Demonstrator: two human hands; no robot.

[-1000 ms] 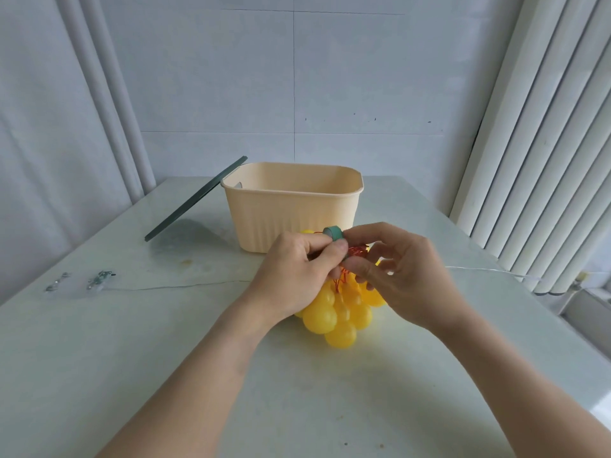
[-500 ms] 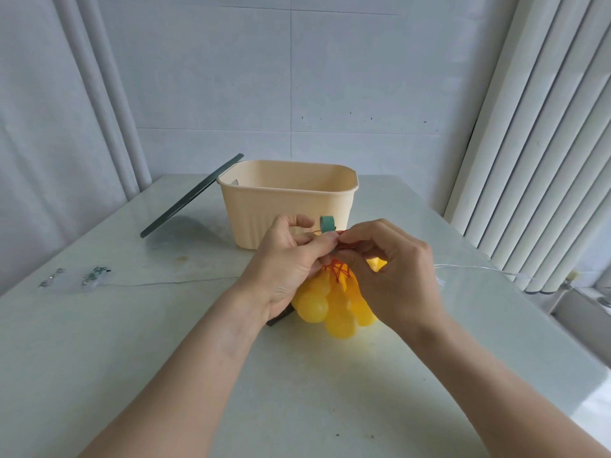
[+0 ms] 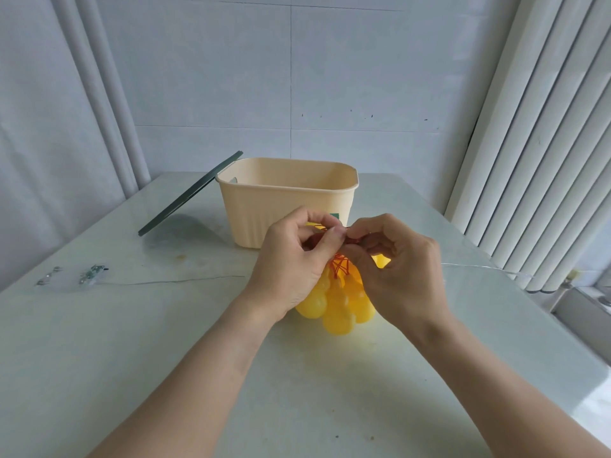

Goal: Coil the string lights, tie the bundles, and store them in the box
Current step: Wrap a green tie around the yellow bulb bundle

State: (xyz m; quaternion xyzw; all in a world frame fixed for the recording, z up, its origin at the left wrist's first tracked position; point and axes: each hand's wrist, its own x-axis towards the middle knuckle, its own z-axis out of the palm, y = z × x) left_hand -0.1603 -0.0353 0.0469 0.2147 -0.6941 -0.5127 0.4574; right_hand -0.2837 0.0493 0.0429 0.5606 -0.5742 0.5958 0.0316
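Tying is the step in hand: the bundle of yellow bulbs hangs just above the surface, with both hands at its top, the left hand and right hand each curled tight and pinching the red wire and a green tie. Next, I judge, the tie must be cinched snug before the bundle goes into the open beige box just behind, its dark lid leaning at its left

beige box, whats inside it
Only the bare inner walls near the rim of the beige box show, with a handle slot; its front wall hides the bottom, so contents cannot be told.
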